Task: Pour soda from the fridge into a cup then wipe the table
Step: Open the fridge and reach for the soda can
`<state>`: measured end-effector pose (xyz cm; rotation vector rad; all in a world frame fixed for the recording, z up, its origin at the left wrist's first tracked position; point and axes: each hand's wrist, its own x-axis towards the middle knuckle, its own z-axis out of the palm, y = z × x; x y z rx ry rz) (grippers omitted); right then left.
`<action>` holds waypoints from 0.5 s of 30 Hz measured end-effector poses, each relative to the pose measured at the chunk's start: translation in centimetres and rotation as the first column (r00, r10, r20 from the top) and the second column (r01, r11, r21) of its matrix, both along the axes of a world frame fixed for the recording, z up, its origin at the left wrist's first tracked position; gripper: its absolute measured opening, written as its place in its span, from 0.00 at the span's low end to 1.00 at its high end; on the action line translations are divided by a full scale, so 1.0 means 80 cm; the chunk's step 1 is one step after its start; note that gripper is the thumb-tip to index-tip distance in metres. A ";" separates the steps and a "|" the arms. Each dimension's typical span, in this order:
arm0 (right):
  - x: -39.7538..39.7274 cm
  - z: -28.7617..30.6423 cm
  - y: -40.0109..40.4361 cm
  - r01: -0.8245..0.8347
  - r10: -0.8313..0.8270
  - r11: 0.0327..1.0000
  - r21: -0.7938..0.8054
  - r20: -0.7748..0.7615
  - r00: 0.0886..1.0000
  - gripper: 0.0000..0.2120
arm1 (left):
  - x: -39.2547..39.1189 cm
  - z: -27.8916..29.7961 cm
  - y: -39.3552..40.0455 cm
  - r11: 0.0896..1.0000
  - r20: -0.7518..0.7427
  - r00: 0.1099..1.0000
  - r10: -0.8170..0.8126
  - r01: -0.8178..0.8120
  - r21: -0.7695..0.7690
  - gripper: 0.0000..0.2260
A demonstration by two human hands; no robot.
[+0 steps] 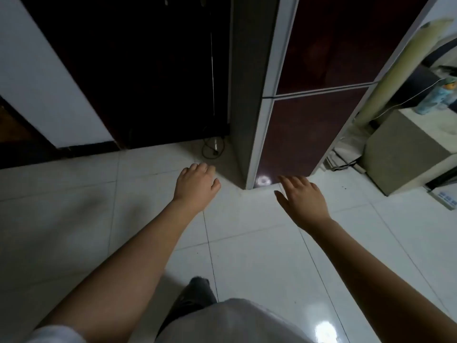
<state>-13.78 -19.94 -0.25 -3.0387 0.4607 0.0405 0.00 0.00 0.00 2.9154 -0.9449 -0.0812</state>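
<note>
Both hands reach out over the white floor toward the fridge. The left hand has its fingers curled under loosely, and its grip holds nothing. The right hand is spread flat with straight fingers, its grip let go, just in front of the bottom of the fridge. The dark fridge doors are closed.

Fridge just ahead of right hand, doors closed; doorway beyond left hand; cabinet off to right of right hand.
</note>
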 end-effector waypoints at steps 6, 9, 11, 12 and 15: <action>0.082 0.009 -0.035 0.060 -0.060 0.998 -0.006 0.046 0.997 0.23 | 0.103 -0.002 -0.053 0.997 0.023 0.997 -0.069 0.069 -0.036 0.19; 0.127 0.012 -0.047 0.118 -0.118 0.993 0.009 0.075 0.990 0.23 | 0.163 -0.002 -0.077 0.993 0.055 0.991 -0.118 0.119 -0.026 0.19; 0.160 0.011 -0.055 0.162 -0.162 0.987 0.003 0.078 0.984 0.23 | 0.204 0.000 -0.095 0.986 0.062 0.985 -0.163 0.165 -0.026 0.19; 0.177 0.012 -0.059 0.182 -0.181 0.983 0.000 0.078 0.980 0.23 | 0.225 0.002 -0.105 0.980 0.066 0.979 -0.193 0.195 -0.025 0.19; 0.229 0.015 -0.068 0.254 -0.254 0.967 0.011 0.091 0.963 0.23 | 0.289 0.009 -0.131 0.962 0.075 0.959 -0.272 0.273 -0.006 0.18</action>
